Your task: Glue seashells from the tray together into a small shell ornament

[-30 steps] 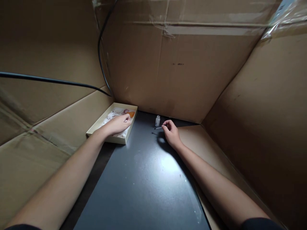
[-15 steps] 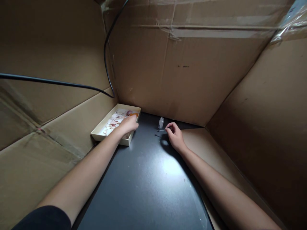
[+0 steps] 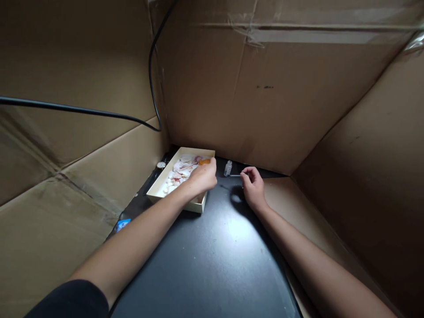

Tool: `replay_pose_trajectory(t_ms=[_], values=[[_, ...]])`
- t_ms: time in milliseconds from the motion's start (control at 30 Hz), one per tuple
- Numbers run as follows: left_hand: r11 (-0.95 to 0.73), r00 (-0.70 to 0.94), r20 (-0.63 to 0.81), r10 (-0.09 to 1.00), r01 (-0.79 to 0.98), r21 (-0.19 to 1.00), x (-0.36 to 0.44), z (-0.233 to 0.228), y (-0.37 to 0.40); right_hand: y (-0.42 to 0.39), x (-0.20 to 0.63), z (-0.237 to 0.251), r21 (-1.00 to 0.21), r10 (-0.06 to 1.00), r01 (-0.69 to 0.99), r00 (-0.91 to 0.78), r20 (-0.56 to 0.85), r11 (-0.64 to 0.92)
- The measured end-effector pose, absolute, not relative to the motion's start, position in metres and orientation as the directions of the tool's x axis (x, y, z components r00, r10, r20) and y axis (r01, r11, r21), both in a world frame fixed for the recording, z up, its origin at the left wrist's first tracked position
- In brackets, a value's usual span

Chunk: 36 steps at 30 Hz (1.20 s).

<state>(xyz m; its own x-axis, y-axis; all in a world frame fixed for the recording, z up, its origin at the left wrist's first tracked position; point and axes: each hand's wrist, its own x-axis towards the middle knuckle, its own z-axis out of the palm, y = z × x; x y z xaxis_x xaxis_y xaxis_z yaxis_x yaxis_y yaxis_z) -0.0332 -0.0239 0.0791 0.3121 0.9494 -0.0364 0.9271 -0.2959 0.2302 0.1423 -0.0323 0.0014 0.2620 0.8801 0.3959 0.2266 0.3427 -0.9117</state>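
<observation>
Brown cardboard walls (image 3: 281, 110) are standing around the dark counter (image 3: 212, 260) on three sides, and the counter is serving here as the landmark. Strips of clear tape (image 3: 298, 35) are running across the cardboard high above the counter's far edge. A black cable (image 3: 82, 110) is hanging across the cardboard to the left of the counter and climbing up the far corner. A small round white object (image 3: 161, 165) is lying at the counter's far left corner. A small blue scrap (image 3: 122, 224) is lying at the counter's left edge.
</observation>
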Motion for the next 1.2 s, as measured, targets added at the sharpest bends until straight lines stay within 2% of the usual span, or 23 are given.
replay_pose_trajectory(t_ms=[200,400,533,667,1100,1200], values=[[-0.27,0.295,-0.1,0.95,0.941,0.204,-0.028,0.076,-0.02,-0.032,0.142,0.0,-0.918,0.897,0.23,0.234,0.375,0.324],[-0.361,0.375,-0.009,0.927,0.898,0.253,-0.032,0.08,-0.017,-0.031,0.142,-0.001,-0.92,0.901,0.223,0.225,0.371,0.323],[-0.463,0.476,0.014,0.879,0.847,0.26,-0.033,0.081,-0.018,-0.032,0.142,0.001,-0.917,0.898,0.231,0.228,0.376,0.326],[-0.551,0.56,0.071,0.825,0.771,0.319,-0.028,0.081,-0.024,-0.033,0.142,0.003,-0.91,0.889,0.246,0.239,0.389,0.333],[-0.642,0.657,0.05,0.752,0.714,0.279,-0.018,0.064,-0.028,-0.036,0.144,0.001,-0.894,0.87,0.23,0.234,0.434,0.384],[-0.623,0.634,0.068,0.77,0.725,0.294,-0.018,0.065,-0.027,-0.035,0.145,0.001,-0.894,0.866,0.249,0.255,0.431,0.372]])
